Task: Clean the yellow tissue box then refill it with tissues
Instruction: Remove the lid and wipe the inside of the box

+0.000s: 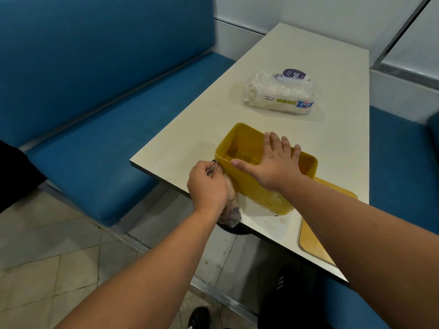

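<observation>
The yellow tissue box point(240, 143) stands open and empty near the front edge of the cream table point(297, 67). My right hand point(273, 160) lies flat across its open top, fingers spread over the rim. My left hand point(206, 184) grips a crumpled, dirty cloth point(231, 210) against the box's near left side. The cloth's tail hangs over the table edge. A plastic pack of paper towels point(280, 96) lies further back on the table. The box's yellow lid point(316, 238) rests flat on the table, partly under my right forearm.
Blue padded benches point(95, 115) flank the table on both sides. A tiled floor point(47, 257) lies below on the left, and my black shoes point(199, 317) show at the bottom. A white wall with a metal strip closes off the far end.
</observation>
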Demonstrator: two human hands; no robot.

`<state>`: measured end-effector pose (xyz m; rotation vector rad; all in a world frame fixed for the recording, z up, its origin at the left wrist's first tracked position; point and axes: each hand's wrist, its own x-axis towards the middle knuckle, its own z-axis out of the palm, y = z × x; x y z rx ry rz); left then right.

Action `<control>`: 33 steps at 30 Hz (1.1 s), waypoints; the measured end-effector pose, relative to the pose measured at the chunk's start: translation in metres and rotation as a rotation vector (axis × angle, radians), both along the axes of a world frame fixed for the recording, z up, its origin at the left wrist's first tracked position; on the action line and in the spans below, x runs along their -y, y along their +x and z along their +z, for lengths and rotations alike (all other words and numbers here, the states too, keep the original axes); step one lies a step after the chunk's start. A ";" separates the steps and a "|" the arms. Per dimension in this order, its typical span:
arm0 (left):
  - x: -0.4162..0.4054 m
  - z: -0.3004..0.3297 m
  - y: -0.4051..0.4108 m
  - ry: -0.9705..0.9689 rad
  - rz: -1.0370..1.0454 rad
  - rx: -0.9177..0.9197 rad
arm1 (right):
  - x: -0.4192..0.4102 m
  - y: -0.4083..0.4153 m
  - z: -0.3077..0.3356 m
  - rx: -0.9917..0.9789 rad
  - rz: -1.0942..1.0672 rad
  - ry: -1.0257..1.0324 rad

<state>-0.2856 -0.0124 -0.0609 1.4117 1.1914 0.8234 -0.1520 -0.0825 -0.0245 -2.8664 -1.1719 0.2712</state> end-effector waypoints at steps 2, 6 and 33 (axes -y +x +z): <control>0.000 0.003 0.001 0.040 0.003 0.048 | 0.000 0.001 0.000 0.005 -0.001 0.000; 0.009 -0.011 0.002 0.003 -0.020 -0.021 | 0.000 0.000 0.000 0.004 0.000 0.002; 0.053 -0.020 -0.021 -0.254 -0.253 -0.001 | 0.041 0.028 0.011 -0.018 0.107 -0.089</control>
